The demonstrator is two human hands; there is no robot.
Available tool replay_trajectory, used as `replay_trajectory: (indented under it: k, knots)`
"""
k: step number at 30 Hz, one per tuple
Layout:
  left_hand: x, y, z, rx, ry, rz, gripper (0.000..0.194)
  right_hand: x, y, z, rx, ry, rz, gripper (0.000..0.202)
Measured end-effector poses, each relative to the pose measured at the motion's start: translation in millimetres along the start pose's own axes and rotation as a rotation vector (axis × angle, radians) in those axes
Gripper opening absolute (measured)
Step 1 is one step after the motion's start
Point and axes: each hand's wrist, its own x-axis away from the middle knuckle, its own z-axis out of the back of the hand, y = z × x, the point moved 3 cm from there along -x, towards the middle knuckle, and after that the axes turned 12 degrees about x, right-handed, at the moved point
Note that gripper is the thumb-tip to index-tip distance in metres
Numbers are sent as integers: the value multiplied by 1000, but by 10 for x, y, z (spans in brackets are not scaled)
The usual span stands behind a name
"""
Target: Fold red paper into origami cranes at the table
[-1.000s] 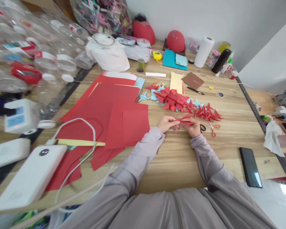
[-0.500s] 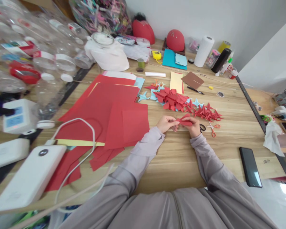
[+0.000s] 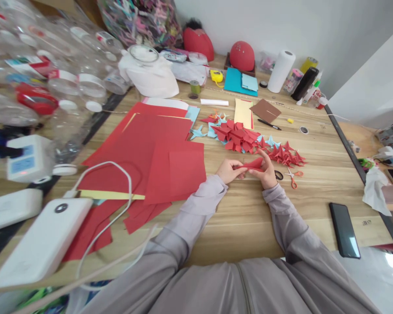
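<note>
Red folded paper [image 3: 256, 165] is lying between the hands, right of frame centre — left hand [image 3: 228, 170] pinching its left end, right hand [image 3: 267, 172] spreading thumb and forefinger around its right end.

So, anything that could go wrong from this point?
1. The smartphone seems to overhang the near edge of the table; a bump might drop it.
2. The orange-handled scissors lie close to the right hand, so a sideways move could knock them.
3. The white cable loops over red paper sheets; a tug might drag or crease them.
</note>
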Motion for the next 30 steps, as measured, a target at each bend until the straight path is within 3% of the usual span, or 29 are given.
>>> replay_trajectory:
  k: [5,11,20,27,30]
  knots:
    - [13,32,-3,10,30,-32,30,-8,41,1,-22,16,-44,79]
    - [13,109,61,103,89,-84,35,-20,72,-10,-68,74,-77,76]
    - [3,51,61,-2,32,32,30,-6,-12,2,104,58,-36,76]
    - [-4,89,51,49,80,-89,25,3,62,-21,85,80,-105,59]
    - [-7,86,56,27,59,-78,28,0,65,-7,99,131,-96,38]
